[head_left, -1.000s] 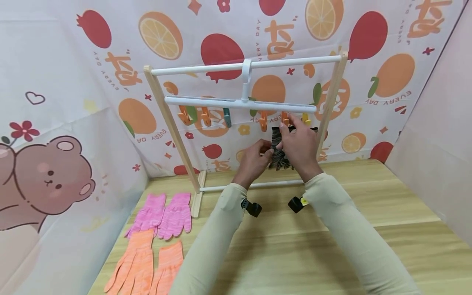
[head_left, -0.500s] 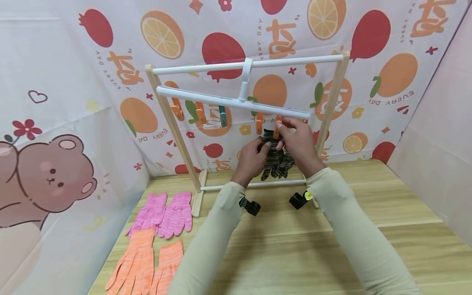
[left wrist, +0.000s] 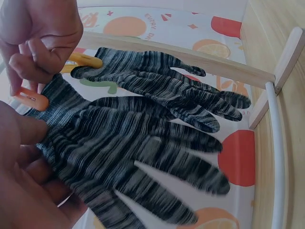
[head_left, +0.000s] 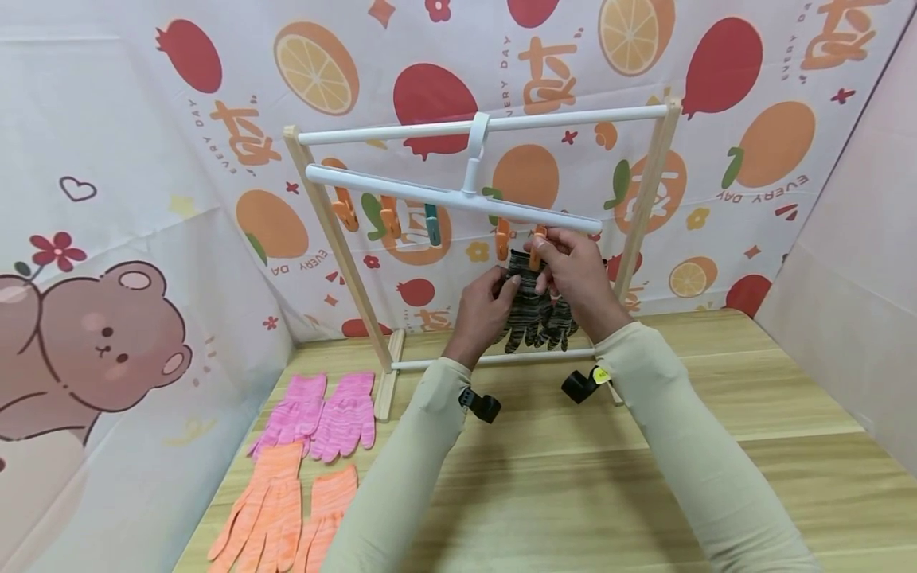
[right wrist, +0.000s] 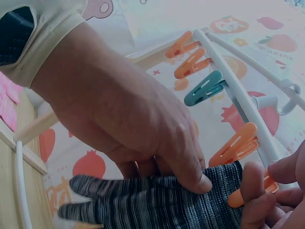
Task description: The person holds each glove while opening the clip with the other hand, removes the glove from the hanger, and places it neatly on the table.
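A black-and-grey striped knit glove [head_left: 525, 298] hangs below a white hanger [head_left: 401, 187], which tilts down to the right. My left hand [head_left: 481, 312] pinches this glove near its cuff, thumb in front and fingers behind. With thumb and fingertips my right hand [head_left: 582, 277] pinches an orange clothespin [head_left: 536, 248] under the hanger. In the left wrist view that orange clothespin [left wrist: 32, 99] sits over the cuff edge. Behind it, a second striped glove [left wrist: 157, 76] hangs from a yellow clothespin [left wrist: 86, 60].
Further along the hanger are more orange clothespins [head_left: 502, 240] and a teal clothespin [head_left: 432, 225]. A wood-and-white rack [head_left: 344, 274] carries the hanger. Pink gloves [head_left: 344, 418] and orange gloves [head_left: 268, 505] lie on the table at the left. A fruit-print cloth [head_left: 430, 103] stands close behind.
The hanger's right end has dropped and its left end has risen. Both hands have shifted slightly left with the glove; the right hand's orange clothespin has come down over its cuff.
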Demonstrator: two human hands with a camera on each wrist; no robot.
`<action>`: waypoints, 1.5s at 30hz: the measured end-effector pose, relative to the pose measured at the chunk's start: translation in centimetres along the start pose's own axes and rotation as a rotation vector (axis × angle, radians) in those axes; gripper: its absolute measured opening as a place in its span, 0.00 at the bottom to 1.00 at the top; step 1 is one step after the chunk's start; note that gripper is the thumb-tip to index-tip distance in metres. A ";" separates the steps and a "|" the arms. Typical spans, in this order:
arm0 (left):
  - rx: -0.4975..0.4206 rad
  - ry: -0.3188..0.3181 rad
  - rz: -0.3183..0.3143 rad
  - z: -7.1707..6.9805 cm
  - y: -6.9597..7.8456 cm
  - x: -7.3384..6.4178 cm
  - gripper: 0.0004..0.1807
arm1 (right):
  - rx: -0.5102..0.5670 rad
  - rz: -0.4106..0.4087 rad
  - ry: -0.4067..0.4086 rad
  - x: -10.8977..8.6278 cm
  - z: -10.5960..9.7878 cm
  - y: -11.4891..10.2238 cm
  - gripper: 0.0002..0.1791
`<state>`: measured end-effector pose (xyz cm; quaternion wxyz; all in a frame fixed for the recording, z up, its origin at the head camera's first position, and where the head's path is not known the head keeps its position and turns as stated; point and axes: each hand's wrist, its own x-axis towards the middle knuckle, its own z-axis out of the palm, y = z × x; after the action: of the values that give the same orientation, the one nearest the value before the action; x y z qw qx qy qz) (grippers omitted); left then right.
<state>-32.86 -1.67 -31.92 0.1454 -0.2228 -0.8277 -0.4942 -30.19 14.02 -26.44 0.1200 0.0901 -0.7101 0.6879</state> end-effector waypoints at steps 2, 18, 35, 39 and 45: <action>0.001 0.001 -0.008 -0.1 0.0 -0.1 0.13 | 0.001 0.005 0.010 0.0 0.1 0.0 0.21; -0.011 0.028 0.007 -0.7 -0.1 -0.6 0.09 | 0.019 -0.020 0.175 -0.1 0.8 -0.1 0.19; -0.045 0.018 -0.009 -1.6 -1.1 -2.0 0.08 | 0.025 -0.025 0.226 -0.4 0.8 0.0 0.17; -0.041 0.025 -0.003 -1.9 -1.1 -2.1 0.08 | 0.020 -0.031 0.219 -0.3 0.8 -0.1 0.17; -0.035 0.030 -0.009 -2.1 -1.1 -2.3 0.08 | 0.021 -0.019 0.227 -0.3 0.8 -0.3 0.16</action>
<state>-31.39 -4.53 -32.83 0.1518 -0.2140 -0.8176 -0.5126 -29.87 13.21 -26.21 0.2053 0.0197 -0.6838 0.6999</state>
